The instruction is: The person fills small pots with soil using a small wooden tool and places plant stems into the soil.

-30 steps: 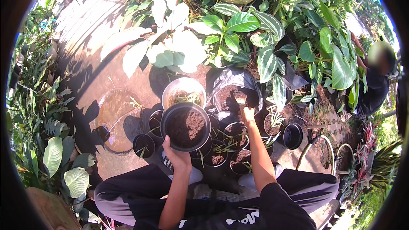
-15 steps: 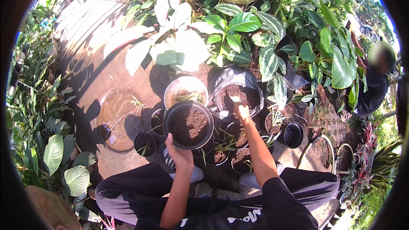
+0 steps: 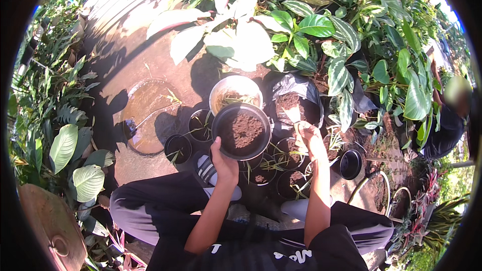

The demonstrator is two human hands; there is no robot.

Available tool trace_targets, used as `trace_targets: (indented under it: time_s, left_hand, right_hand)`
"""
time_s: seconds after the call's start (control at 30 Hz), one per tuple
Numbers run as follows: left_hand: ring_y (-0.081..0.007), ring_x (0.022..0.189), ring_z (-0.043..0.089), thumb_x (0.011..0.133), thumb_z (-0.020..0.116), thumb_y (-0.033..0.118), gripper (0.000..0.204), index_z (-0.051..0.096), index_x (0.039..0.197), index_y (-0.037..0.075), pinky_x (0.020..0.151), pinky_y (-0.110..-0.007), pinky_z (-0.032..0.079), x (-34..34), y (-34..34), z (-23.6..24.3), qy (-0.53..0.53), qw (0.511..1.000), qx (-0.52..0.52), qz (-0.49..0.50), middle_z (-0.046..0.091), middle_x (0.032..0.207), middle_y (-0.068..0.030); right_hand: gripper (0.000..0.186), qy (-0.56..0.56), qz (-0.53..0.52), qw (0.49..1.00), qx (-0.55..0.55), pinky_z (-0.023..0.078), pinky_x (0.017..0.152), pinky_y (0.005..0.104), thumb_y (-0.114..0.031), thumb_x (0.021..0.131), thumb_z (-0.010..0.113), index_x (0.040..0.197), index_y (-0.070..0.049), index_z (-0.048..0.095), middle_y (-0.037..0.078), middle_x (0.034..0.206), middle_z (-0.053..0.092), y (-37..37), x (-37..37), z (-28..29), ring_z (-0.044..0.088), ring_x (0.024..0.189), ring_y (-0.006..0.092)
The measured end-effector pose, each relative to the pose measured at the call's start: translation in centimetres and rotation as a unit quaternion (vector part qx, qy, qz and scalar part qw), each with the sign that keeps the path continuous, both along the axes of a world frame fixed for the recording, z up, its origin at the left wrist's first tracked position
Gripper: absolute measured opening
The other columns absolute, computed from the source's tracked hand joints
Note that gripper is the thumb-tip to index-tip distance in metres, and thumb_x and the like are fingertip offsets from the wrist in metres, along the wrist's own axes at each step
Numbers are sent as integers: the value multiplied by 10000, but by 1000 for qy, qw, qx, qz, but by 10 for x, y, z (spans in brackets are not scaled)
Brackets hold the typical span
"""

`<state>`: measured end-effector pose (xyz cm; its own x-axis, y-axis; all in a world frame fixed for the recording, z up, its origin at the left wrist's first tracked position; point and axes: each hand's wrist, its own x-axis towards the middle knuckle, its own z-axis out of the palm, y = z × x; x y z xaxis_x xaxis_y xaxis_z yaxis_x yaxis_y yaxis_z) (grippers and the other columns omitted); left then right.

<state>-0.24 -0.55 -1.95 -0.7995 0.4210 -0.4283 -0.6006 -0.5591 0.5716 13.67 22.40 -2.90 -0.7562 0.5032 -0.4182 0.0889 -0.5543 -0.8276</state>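
Note:
My left hand grips the near-left rim of a round black plant pot, held up and tilted toward me. Loose dark soil partly fills that pot. In my right hand is a small pale trowel, its blade pointing away from me. The blade lies over the near side of a black plastic bag of dark soil. Whether soil sits on the blade is hard to make out. Behind the held pot stands a white bucket with cut leaves inside, partly covered by the pot.
Several small black pots with thin seedlings stand below my hands, among them one pot at left. Another black pot rests at right beside a pale hose. Leafy plants crowd the far right. Beyond them is another person.
My right hand has drawn back toward me, lifting the trowel from the bag's soil. My left hand still holds the pot. The whole view has shifted slightly.

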Motion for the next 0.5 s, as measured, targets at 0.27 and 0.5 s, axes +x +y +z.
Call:
trace_targets:
  time_s: [0.27, 0.5]
  left_hand:
    - [-218, 1202, 555, 953, 513, 438, 540, 505, 1318, 39, 1058, -377, 394, 4, 0, 0, -8, 1000, 17, -25, 597, 1290, -80]
    - [-212, 1207, 550, 960, 506, 434, 539, 496, 1329, 41, 1057, -377, 394, 6, 0, 1, 11, 999, 21, -40, 594, 1294, -82]
  right_hand:
    - [263, 78, 50, 968, 231, 469, 575, 237, 4, 901, 594, 1163, -18, 602, 61, 851, 632, -43, -8, 65, 560, 642, 115]
    - [323, -9, 82, 873, 481, 555, 812, 318, 95, 828, 578, 1136, 14, 627, 147, 1090, 679, -63, -7, 104, 701, 912, 238]
